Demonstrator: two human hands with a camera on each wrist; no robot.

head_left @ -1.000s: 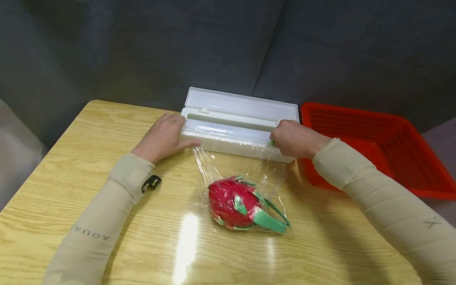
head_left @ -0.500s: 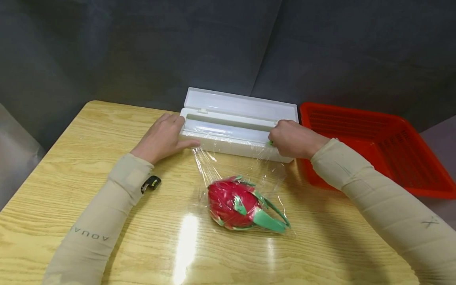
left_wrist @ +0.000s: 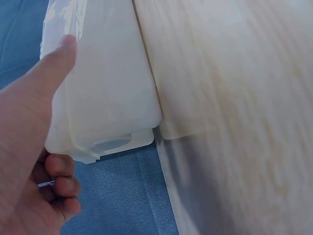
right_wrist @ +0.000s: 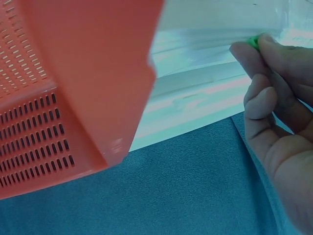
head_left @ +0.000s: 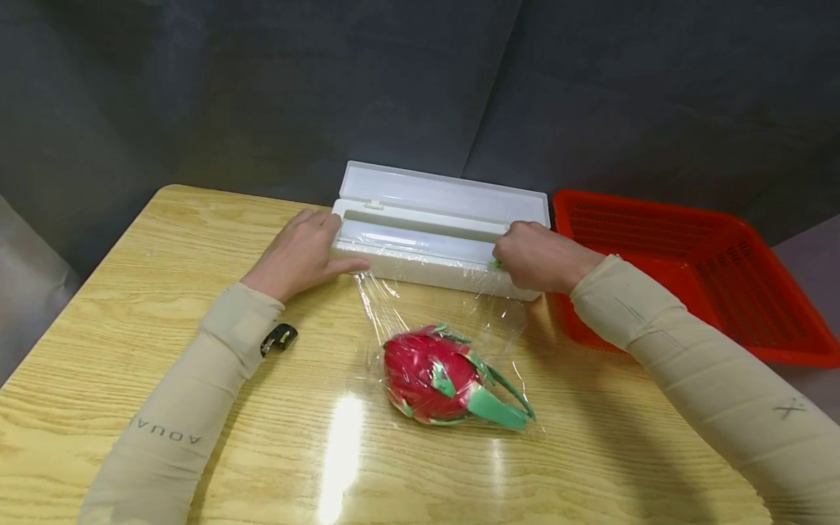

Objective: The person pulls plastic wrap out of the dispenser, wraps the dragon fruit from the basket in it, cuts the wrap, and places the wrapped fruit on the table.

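Note:
A white cling film box (head_left: 442, 193) lies at the back of the table with its lid up and a film roll inside. My left hand (head_left: 298, 251) grips its left end; in the left wrist view the thumb lies along the front and the other fingers curl at the end. Near the box's right end, my right hand (head_left: 541, 255) pinches a small green slide cutter (right_wrist: 253, 42) between thumb and forefinger. Clear cling film (head_left: 387, 310) stretches from the box towards me, over a red dragon fruit (head_left: 426, 375) with green leaf tips.
A red perforated basket (head_left: 656, 202) stands right of the box, close to my right forearm. Behind the table (head_left: 197, 248) hangs a dark cloth (head_left: 295, 95). A small black device (head_left: 280, 337) shows beside my left wrist.
My right hand has shifted very slightly left along the box with the green slide cutter. The left hand, film and dragon fruit look unchanged.

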